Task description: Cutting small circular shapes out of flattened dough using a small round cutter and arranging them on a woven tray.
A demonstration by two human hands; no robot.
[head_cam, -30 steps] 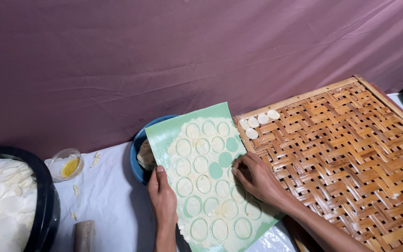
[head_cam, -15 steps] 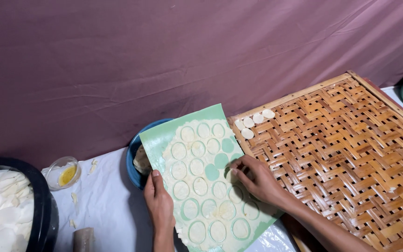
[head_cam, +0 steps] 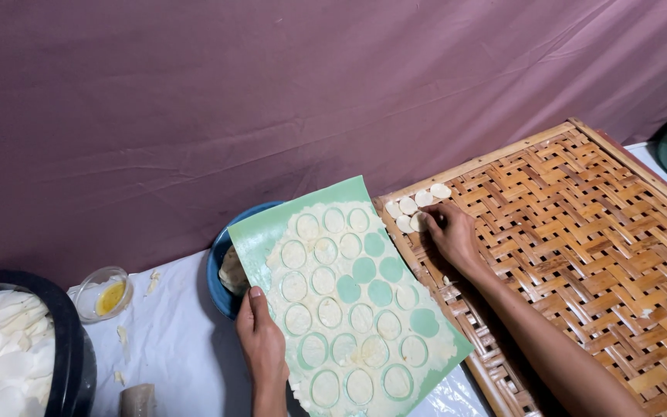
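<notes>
1. Head view: left hand grips the green mat edge at 7 o'clock.
2. Right hand, grip narrow, sets a dough disc onto the woven tray at 1 o'clock.
3. Step: transferring discs; next calls for peeling another.

Green mat – tilted, dough sheet cut in rounds (some gone); pale discs on woven tray corner.

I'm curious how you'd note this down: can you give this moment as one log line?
left hand: holds edge of green mat | right hand: at dough discs on woven tray | blue bowl: under mat
</notes>
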